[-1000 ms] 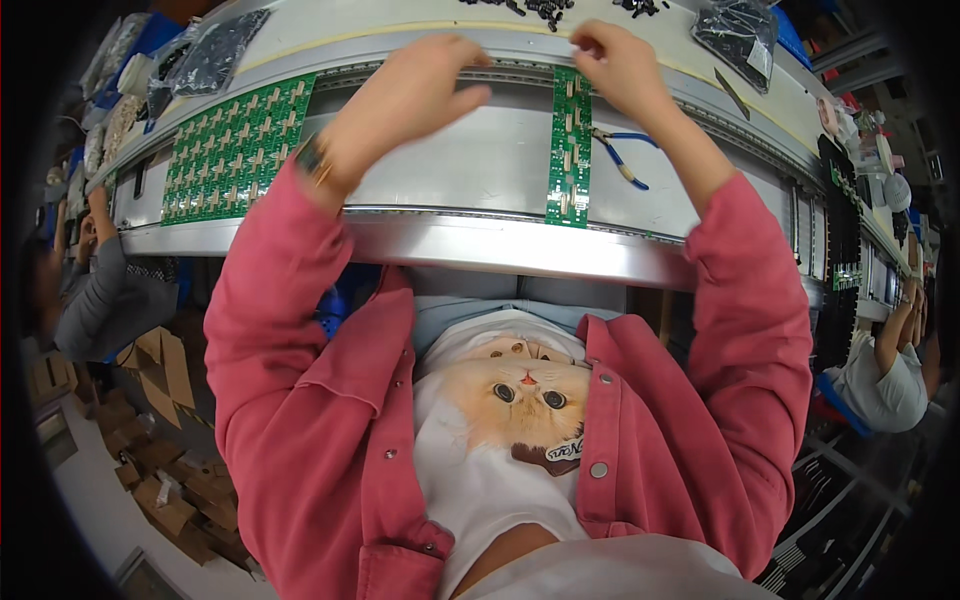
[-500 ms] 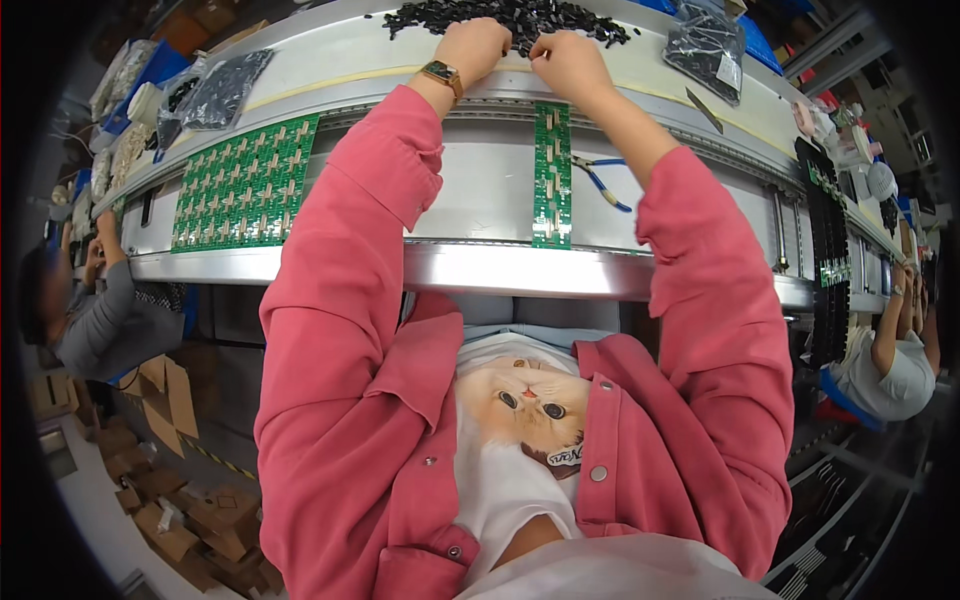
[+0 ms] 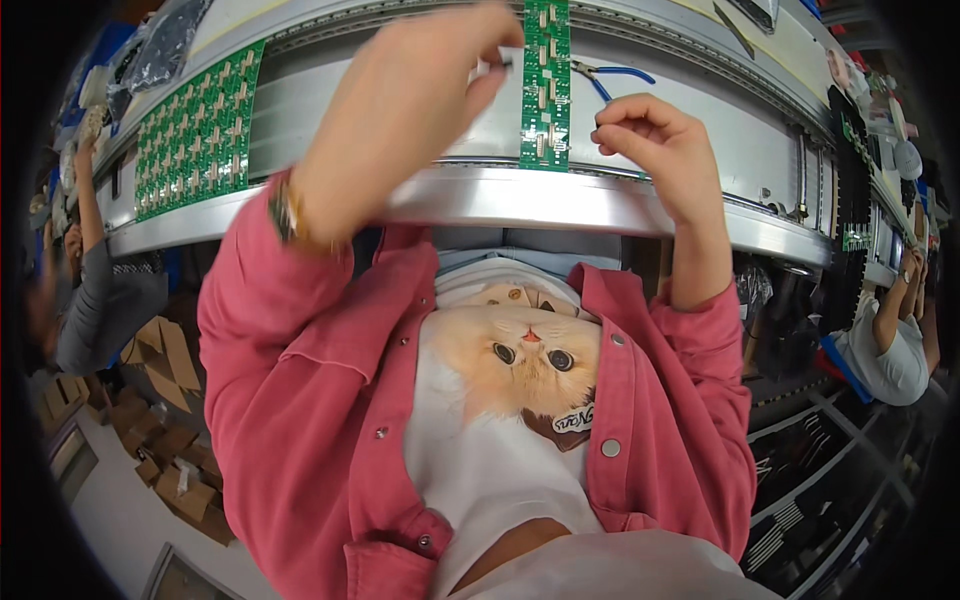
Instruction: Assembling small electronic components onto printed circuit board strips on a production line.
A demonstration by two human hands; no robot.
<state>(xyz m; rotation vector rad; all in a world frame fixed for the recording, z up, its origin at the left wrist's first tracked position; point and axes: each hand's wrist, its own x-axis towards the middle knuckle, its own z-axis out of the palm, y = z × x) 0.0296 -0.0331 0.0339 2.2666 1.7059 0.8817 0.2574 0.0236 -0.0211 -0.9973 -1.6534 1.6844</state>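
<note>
1. Circuit-board strip, narrow and green: we are seeing it spanning the track between the two hands. Its near end is reaching the silver front rail, while its far end is running out of the top of the view. Pale connectors are lining its face.

2. Left hand: we are finding it above the track, just left of the strip. Thumb and forefinger are pinching a small black part; motion is slightly blurring the hand. A wristwatch is encircling the wrist.

3. Right hand: we are locating it right of the strip's near end, apart from the board. Its fingers are curling inward, and the tips of thumb and forefinger are gripping a tiny dark component, whose shape we are not managing to tell.

4. Blue-handled pliers: these are lying just right of the strip, their head pointing toward it, one handle disappearing behind the right hand.

5. Multi-row circuit-board panel: this is lying on the track, well left of the strip.

6. Surroundings: we are noting cardboard boxes standing at lower left, and a grey-sleeved co-worker sitting at far left.
</note>
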